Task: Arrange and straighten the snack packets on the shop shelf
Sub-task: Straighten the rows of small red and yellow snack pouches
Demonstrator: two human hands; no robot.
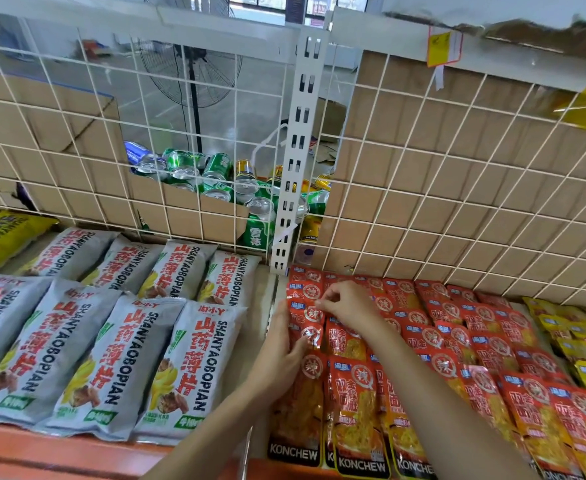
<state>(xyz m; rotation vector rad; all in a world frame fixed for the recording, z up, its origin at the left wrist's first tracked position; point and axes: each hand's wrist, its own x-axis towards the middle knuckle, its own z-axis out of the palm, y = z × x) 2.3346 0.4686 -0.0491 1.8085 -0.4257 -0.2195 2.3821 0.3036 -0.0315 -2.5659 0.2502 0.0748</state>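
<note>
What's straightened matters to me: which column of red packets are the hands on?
The leftmost column of red KONCHEW packets, beside the grey packets; only there does the left hand press the outer edge and the right hand pinch a packet.

I am facing a white wire grid [77, 98] that is backing the shelf [265, 289]. A white slotted upright [296, 161] is dividing it into two bays. Brown cardboard [457, 161] is lining the grid from behind, fully on the right, and on the left with a torn gap. Through the gap I am seeing a heap of green, blue and gold cans [215, 174], with a standing fan [194, 64] beyond on a pale grey floor [257, 109]. Cardboard scraps [329, 147] are lying on that floor near the upright. Windows [270, 0] are showing at the top, letting in daylight. A yellow tag [443, 46] is hanging from the rail [513, 57] above the right bay.
</note>
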